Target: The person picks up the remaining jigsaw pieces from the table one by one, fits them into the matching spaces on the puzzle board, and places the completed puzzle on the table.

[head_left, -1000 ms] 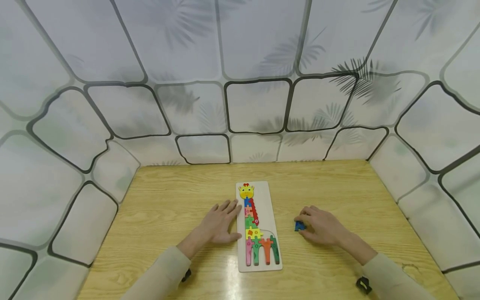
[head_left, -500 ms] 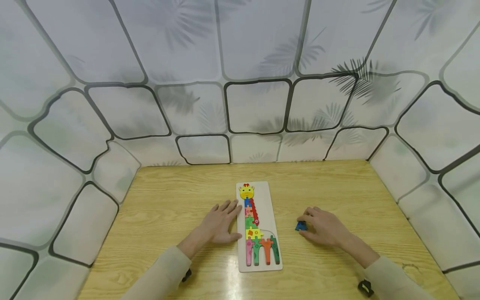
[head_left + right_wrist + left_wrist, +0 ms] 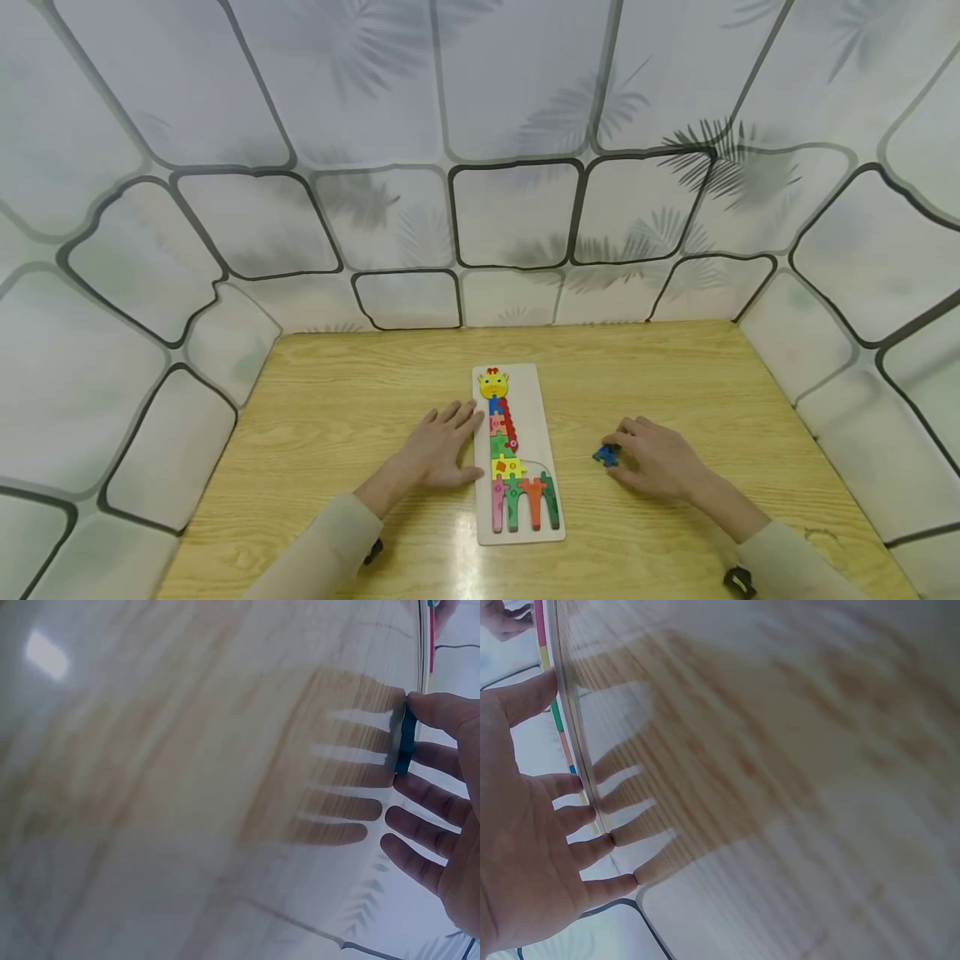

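A giraffe puzzle board [image 3: 534, 417] lies on the table, with several coloured pieces fitted in its picture. A bare outlined patch shows on the giraffe's back, above the legs. My left hand [image 3: 438, 446] rests flat at the board's left edge, fingers spread and fingertips on the rim. Right of the board, my right hand [image 3: 658, 460] pinches a blue puzzle piece [image 3: 606, 455] low at the table. In the right wrist view the blue piece [image 3: 406, 741] stands between the thumb and the first fingers, while the other fingers [image 3: 420, 862] extend loosely.
The wooden table [image 3: 360, 375] is enclosed by pale walls [image 3: 510, 217] with a stone-and-leaf pattern. Small dark objects show by the left sleeve [image 3: 373, 551] and the right sleeve [image 3: 739, 582].
The blue piece has turned and shifted slightly right under my right fingers. My right hand has drawn a little to the right and nearer. My left hand and the board stay put.
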Motion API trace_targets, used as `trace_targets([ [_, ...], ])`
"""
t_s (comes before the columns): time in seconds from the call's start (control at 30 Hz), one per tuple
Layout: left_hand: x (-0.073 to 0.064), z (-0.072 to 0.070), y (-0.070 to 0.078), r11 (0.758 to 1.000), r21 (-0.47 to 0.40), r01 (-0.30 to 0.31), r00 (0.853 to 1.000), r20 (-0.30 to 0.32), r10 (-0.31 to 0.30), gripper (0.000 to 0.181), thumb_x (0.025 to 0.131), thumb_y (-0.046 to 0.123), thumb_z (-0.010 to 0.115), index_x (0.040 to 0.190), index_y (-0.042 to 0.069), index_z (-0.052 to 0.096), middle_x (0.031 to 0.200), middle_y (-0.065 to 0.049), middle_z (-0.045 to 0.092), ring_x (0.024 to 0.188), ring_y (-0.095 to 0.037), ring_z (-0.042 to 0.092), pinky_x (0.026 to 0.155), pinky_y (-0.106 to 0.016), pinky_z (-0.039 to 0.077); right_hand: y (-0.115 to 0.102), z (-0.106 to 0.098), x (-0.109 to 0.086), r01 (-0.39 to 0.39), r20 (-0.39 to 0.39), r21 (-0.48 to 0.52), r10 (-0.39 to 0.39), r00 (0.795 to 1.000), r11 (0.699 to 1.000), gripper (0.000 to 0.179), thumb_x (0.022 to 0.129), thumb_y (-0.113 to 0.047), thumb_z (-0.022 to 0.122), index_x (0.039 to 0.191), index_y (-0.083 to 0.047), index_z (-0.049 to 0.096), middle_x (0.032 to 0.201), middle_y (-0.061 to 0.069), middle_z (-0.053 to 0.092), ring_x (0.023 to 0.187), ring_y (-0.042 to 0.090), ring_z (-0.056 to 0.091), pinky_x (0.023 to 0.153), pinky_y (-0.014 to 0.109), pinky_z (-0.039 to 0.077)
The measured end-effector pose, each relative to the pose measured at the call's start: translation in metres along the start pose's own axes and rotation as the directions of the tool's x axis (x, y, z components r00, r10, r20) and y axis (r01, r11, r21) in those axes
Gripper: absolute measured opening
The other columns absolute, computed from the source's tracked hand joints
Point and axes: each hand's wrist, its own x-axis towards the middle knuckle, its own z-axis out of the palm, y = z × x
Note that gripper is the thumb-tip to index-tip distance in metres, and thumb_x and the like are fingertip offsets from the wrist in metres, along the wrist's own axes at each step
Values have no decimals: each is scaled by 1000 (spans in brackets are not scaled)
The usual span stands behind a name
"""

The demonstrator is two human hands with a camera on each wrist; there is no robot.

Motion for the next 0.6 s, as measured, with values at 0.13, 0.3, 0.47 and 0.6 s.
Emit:
trace_targets([
  [0.13,1,1,-1,1000,9,-3,1000,-4,3,94,93,68,58,166,15,34,176,-10,28,161,-38,33,126,-63,36,0,-2,-2,-13,5,-13,13,1000,1000,37,89,-42,82,117,-19,78,99,-7,65,81,6,57,66,24,51],
  [0.3,0,1,-1,1000,13,-8,1000,-10,8,94,93,69,57,166,15,34,176,-10,29,160,-38,34,125,-64,37,2,0,-6,-16,-15,-9,15,1000,1000,37,88,-42,83,116,-19,78,98,-7,65,81,7,56,65,24,50],
  [0.47,0,1,-1,1000,9,-7,1000,-6,7,94,93,69,57,166,15,34,176,-10,29,161,-38,34,125,-64,36,4,2,-10,-17,-45,-19,16,999,1000,36,88,-44,83,115,-20,79,98,-7,66,82,8,57,65,24,50],
  [0.6,0,0,-1,1000,16,-6,1000,-1,6,94,93,69,57,167,15,33,176,-10,29,161,-38,33,125,-63,37,5,3,-11,-14,-61,-25,13,998,1000,35,87,-44,84,113,-21,79,97,-8,65,82,8,57,64,24,51],
])
